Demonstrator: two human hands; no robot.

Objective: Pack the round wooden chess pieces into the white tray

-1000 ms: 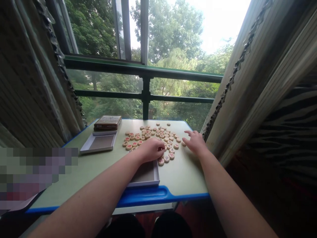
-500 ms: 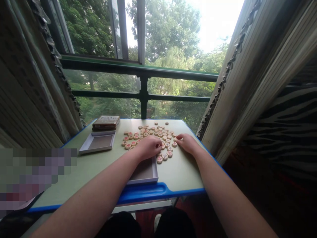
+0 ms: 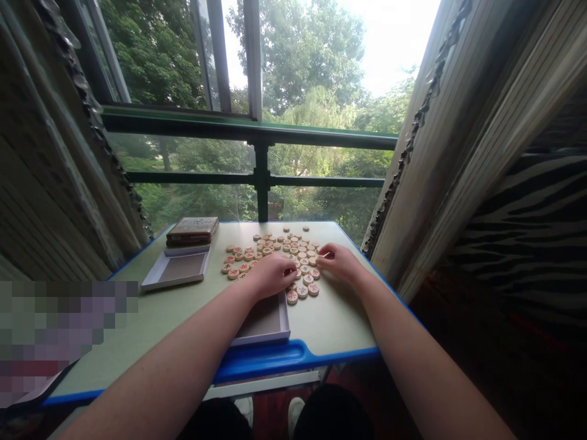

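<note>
Round wooden xiangqi pieces [image 3: 302, 292] with red or dark characters lie in a loose spread across the middle of the table. My left hand [image 3: 271, 275] rests over the near side of them, its fingers curled in. Whatever may sit in those fingers is hidden. At the right edge of the spread, my right hand [image 3: 340, 261] has its fingers bent and apart, the tips against the outer pieces. Below my left forearm is a shallow white-rimmed box tray [image 3: 268, 324], partly covered by that arm.
A second shallow tray [image 3: 183, 267] lies at the left, with a wooden-looking box [image 3: 192, 230] behind it. The pale green table [image 3: 334, 324] has a blue edge and a moulded groove at the front. A window with a green rail stands beyond, with curtains on both sides.
My right hand has moved slightly left, and the pieces at the right edge sit closer in to the others. My left hand stays in nearly the same place. The view has shifted slightly.
</note>
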